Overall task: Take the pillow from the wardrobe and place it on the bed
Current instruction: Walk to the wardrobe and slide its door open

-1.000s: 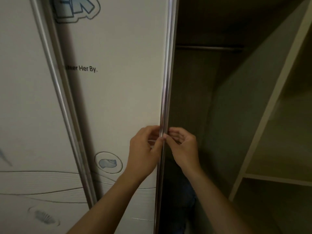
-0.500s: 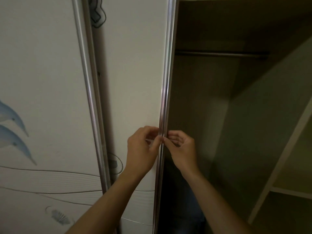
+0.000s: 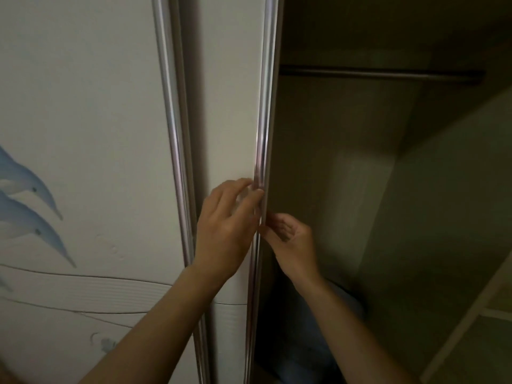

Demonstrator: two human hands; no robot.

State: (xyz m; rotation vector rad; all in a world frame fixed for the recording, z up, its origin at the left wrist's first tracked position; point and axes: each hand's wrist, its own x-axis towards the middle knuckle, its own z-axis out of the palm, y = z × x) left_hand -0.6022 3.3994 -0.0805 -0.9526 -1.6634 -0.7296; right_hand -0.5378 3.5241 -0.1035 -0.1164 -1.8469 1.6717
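A white sliding wardrobe door [image 3: 230,120] with a chrome edge strip [image 3: 263,134] stands partly slid behind another white door [image 3: 83,106] with blue dolphins. My left hand [image 3: 224,231] lies against the door's front, fingertips on the chrome edge. My right hand [image 3: 291,239] grips the same edge from the inside, slightly lower. The open wardrobe interior [image 3: 374,189] is dark. A bluish soft shape [image 3: 327,336] lies low inside, behind my right forearm; I cannot tell whether it is the pillow.
A metal hanging rail [image 3: 382,74] crosses the top of the open compartment. A light vertical partition [image 3: 471,320] with shelves stands at the right. The chrome edge of the dolphin door [image 3: 171,134] runs just left of my hands.
The door has slid further left, so less of its panel shows and more of the interior is open. My right hand has dropped slightly below the left.
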